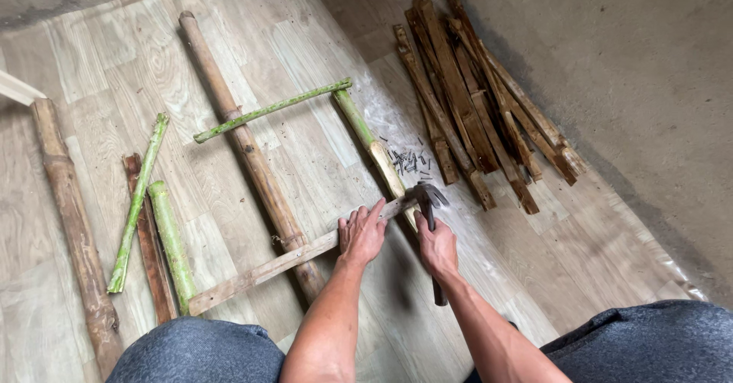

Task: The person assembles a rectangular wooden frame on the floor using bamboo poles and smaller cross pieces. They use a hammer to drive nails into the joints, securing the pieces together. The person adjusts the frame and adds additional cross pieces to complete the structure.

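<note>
My left hand [361,234] presses flat on a pale wooden slat [263,271] that lies across a long brown bamboo pole [246,143]. My right hand [437,246] grips the dark handle of a claw hammer [427,200], whose head rests at the slat's right end, where it meets a green bamboo piece [372,146]. Another thin green stick [269,110] crosses the brown pole higher up, so the pieces form a rough frame. Small dark nails [408,160] are scattered on the floor beside the hammer head.
A pile of brown wood strips [473,104] lies at the upper right on the plastic sheet. On the left lie a thick brown bamboo pole [72,223], two green bamboo pieces [169,238] and a flat brown strip [151,253]. My knees [657,345] fill the bottom edge.
</note>
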